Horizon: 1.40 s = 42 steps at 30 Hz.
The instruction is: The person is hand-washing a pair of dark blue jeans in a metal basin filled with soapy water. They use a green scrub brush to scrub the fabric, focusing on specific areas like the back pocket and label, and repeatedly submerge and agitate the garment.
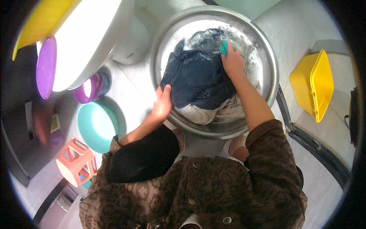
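A wide stainless steel basin (pixel 273 68) stands on the floor in front of me, with white suds and water inside. Dark navy wet cloth (pixel 200 71), seemingly a garment with a pocket, is bunched in the middle of it. Below that lies pale fabric (pixel 200 114) with dark lines, against the near wall. My left hand (pixel 163 100) grips the dark garment's left edge at the rim, thumb on top. In my right hand (pixel 234 63) is a green brush-like object (pixel 224 48), held at the garment's upper right; its underside is hidden.
To the right, a yellow plastic bin (pixel 311 86) lies on its side near a dark floor strip (pixel 314 143). At left are a mint plastic basin (pixel 97 126), a purple bucket (pixel 88 88), and an orange stool (pixel 75 163). A large white tub (pixel 85 43) stands at upper left.
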{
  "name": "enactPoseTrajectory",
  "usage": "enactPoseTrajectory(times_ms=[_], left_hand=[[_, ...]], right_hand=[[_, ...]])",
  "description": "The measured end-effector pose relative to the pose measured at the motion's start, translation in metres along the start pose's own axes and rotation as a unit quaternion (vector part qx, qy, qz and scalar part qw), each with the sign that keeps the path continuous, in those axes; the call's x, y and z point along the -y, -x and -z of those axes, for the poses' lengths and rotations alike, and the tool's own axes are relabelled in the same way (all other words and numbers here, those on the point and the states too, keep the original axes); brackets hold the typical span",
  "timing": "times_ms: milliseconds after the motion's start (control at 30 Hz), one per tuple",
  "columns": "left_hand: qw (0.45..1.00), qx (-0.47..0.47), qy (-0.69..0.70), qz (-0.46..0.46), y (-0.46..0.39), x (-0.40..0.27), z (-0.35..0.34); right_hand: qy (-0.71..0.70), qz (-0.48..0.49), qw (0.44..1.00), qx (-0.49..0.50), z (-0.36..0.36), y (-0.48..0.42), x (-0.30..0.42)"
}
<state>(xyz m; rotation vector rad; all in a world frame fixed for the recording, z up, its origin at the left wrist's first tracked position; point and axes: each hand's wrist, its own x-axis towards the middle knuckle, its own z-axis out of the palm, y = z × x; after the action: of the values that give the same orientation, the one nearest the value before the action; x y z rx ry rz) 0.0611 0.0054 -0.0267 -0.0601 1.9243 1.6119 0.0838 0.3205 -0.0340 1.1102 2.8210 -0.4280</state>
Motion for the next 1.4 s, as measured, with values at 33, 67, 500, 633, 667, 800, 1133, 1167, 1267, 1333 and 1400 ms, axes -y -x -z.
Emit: enactPoseTrajectory(times_ms=[33, 67, 500, 633, 667, 800, 1133, 1167, 1267, 1333, 1400], left_hand=[[1.0, 0.003, 0.018, 0.012, -0.002, 0.002, 0.001], [1.0, -0.006, -0.015, 0.012, -0.002, 0.003, 0.001], [0.973, 0.17, 0.157, -0.025, -0.064, -0.157, -0.025], [0.978, 0.074, 0.143, -0.132, -0.094, -0.162, -0.025], [0.987, 0.012, 0.068, -0.142, -0.098, -0.137, -0.022], [0.994, 0.039, 0.0, 0.106, -0.072, -0.037, -0.009], [0.909, 0.188, 0.228, 0.294, -0.067, -0.039, -0.062], [0.916, 0.191, 0.239, 0.26, -0.072, -0.04, -0.06], [0.948, 0.157, 0.211, 0.181, -0.077, -0.066, -0.044], [0.949, 0.13, 0.263, 0.12, -0.079, -0.09, -0.025], [0.928, 0.146, 0.335, 0.067, -0.056, -0.146, -0.019]], right_hand=[[-0.044, 0.054, 0.997, -0.013, 0.003, 0.003, 0.006], [-0.089, 0.107, 0.99, -0.017, 0.006, 0.026, 0.025], [-0.056, 0.064, 0.993, 0.076, 0.023, 0.023, -0.05], [-0.15, 0.057, 0.986, 0.039, 0.014, 0.079, -0.073], [-0.164, 0.035, 0.984, 0.055, 0.017, 0.084, -0.078], [-0.224, 0.025, 0.961, 0.159, 0.059, 0.043, -0.079], [-0.378, -0.046, 0.881, 0.282, 0.025, -0.007, -0.024], [-0.354, -0.035, 0.892, 0.278, 0.046, 0.002, -0.021], [-0.28, 0.012, 0.921, 0.271, 0.102, 0.031, -0.022], [-0.232, 0.074, 0.929, 0.278, 0.13, 0.044, -0.034], [-0.219, 0.058, 0.901, 0.369, 0.151, 0.063, -0.055]])
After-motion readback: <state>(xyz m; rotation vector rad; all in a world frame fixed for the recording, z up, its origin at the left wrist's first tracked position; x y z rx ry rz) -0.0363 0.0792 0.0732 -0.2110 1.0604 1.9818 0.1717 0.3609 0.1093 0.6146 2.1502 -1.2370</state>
